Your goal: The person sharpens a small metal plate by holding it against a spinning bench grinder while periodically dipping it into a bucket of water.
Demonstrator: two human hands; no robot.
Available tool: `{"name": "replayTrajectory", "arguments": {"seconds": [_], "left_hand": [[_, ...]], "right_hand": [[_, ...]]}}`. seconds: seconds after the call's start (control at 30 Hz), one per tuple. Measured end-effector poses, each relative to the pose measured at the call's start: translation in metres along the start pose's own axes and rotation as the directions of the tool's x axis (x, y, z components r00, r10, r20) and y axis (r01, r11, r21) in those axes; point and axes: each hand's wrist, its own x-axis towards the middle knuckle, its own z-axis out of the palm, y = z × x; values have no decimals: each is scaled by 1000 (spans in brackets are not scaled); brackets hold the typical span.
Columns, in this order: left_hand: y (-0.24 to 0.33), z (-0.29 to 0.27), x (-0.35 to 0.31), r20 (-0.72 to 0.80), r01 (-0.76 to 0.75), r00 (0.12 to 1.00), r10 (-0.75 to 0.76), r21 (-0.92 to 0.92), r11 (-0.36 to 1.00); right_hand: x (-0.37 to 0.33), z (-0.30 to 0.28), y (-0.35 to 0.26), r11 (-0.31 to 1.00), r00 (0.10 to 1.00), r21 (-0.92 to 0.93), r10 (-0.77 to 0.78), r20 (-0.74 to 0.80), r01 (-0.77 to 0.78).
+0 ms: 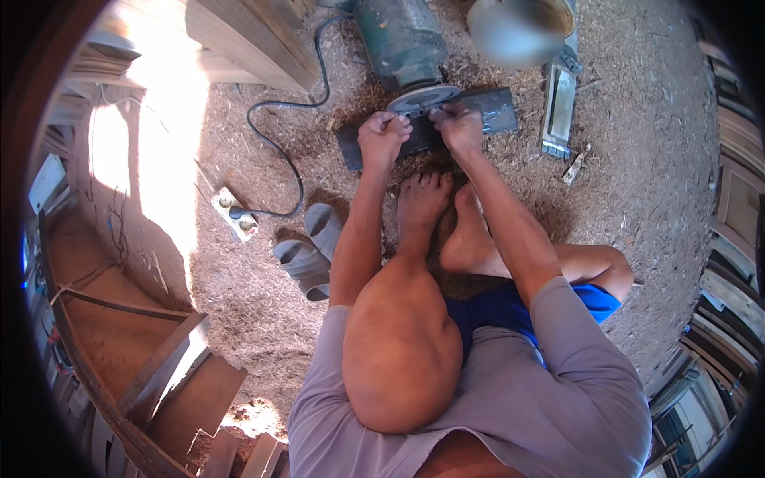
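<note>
A green electric motor (405,44) with a flat round disc (424,97) on its shaft lies on the ground in front of me. Both of my hands are at the disc's near edge, above a dark flat board (496,110). My left hand (384,139) is closed, its fingertips pinched by the disc's left side. On the other side my right hand (460,130) is closed too, thumb and fingers drawn together. Whatever is between the fingers is too small or hidden to tell. My bare feet rest just below the board.
A black cable (280,151) runs from the motor to a white power strip (236,213). Grey slippers (305,269) lie left of my leg. At the right are a long metal tool (560,111) and a round container (476,24). A wooden beam (255,40) stands behind; stacked boards line the right.
</note>
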Motion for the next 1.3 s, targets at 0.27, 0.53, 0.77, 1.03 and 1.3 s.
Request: {"name": "replayTrajectory", "arguments": {"seconds": [0.27,0.53,0.77,1.03,1.3], "left_hand": [[2,5,0,16,-14,1000,13,56,998],[1,3,1,-2,-10,1000,10,50,999],[0,-3,0,-18,2,1000,-2,-4,1000],[0,1,3,13,-17,1000,16,83,996],[3,5,1,9,-10,1000,9,30,1000]], "right_hand": [[-7,-7,-14,974,995,210,79,55,-89],[-7,-4,-16,986,994,132,99,35,-103],[-2,7,-1,999,999,0,36,-23,-36],[-5,-1,-11,960,996,266,81,48,-91],[5,5,6,996,999,74,46,-30,-43]]}}
